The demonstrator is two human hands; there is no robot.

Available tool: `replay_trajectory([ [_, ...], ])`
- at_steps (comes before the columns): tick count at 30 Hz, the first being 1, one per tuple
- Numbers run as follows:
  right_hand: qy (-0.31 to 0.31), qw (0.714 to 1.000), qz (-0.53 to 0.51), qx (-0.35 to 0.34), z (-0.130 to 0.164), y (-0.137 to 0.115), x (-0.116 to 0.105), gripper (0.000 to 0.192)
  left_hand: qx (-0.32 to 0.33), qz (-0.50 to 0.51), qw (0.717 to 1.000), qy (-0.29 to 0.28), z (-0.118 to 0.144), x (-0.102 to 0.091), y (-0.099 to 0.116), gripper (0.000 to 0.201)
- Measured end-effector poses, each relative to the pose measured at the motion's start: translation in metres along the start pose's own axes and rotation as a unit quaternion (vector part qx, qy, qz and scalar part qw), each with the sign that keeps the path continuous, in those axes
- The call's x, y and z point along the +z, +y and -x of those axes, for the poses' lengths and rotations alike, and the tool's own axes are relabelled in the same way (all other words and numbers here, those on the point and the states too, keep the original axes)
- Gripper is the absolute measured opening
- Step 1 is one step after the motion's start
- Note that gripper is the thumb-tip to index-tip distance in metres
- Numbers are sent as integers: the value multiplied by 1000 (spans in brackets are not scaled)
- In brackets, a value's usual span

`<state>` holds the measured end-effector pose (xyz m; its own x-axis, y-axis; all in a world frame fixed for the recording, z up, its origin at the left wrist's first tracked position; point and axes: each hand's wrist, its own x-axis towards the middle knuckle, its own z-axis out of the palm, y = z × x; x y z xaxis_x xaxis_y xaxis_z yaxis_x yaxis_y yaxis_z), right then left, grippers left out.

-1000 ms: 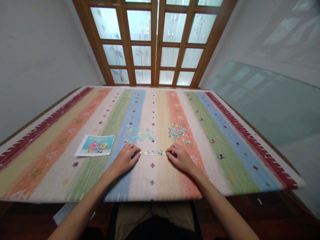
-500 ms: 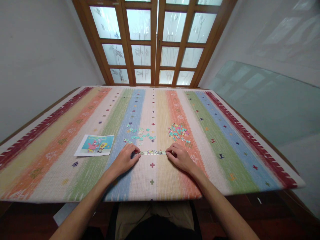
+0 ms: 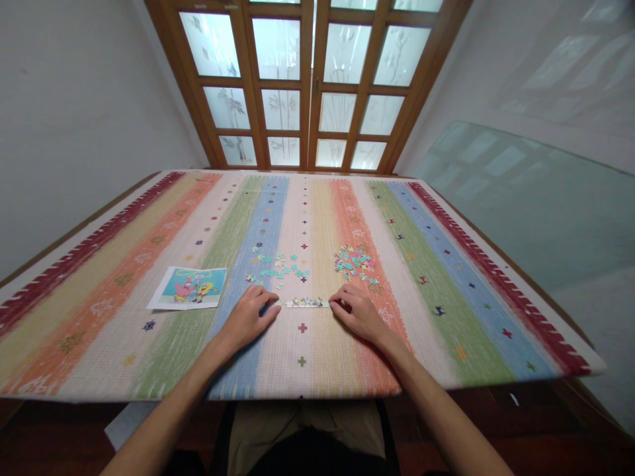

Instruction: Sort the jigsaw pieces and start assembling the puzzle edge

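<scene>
A narrow strip of joined jigsaw pieces [image 3: 306, 303] lies flat on the striped tablecloth in front of me. At its right end, my right hand [image 3: 354, 311] has thumb and forefinger closed on the edge. My left hand [image 3: 251, 316] rests just beyond the other end, thumb and forefinger parted, holding nothing. A small pale puzzle piece [image 3: 283, 303] lies between its fingertips and the strip. Past my hands, loose turquoise pieces [image 3: 278, 268] are spread out, and a denser heap of mixed pieces [image 3: 353, 260] sits to the right.
A cartoon picture sheet [image 3: 191, 288] lies left of my left hand. The striped tablecloth [image 3: 302, 344] covers the wide table. Wooden doors with frosted panes [image 3: 282, 109] stand behind it, and a glass panel [image 3: 526, 192] leans by the right wall.
My left thumb and forefinger have parted and drawn slightly left, letting go of the small piece near the strip's left end. My right hand stays in place.
</scene>
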<state>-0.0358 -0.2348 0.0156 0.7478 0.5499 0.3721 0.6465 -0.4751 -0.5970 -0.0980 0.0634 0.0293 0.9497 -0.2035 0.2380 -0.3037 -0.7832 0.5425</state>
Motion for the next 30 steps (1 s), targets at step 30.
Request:
replay_trajectory([
  [30, 10, 1000, 0, -9, 0, -1, 1, 15, 15, -40, 999, 3, -5, -28, -23, 20],
])
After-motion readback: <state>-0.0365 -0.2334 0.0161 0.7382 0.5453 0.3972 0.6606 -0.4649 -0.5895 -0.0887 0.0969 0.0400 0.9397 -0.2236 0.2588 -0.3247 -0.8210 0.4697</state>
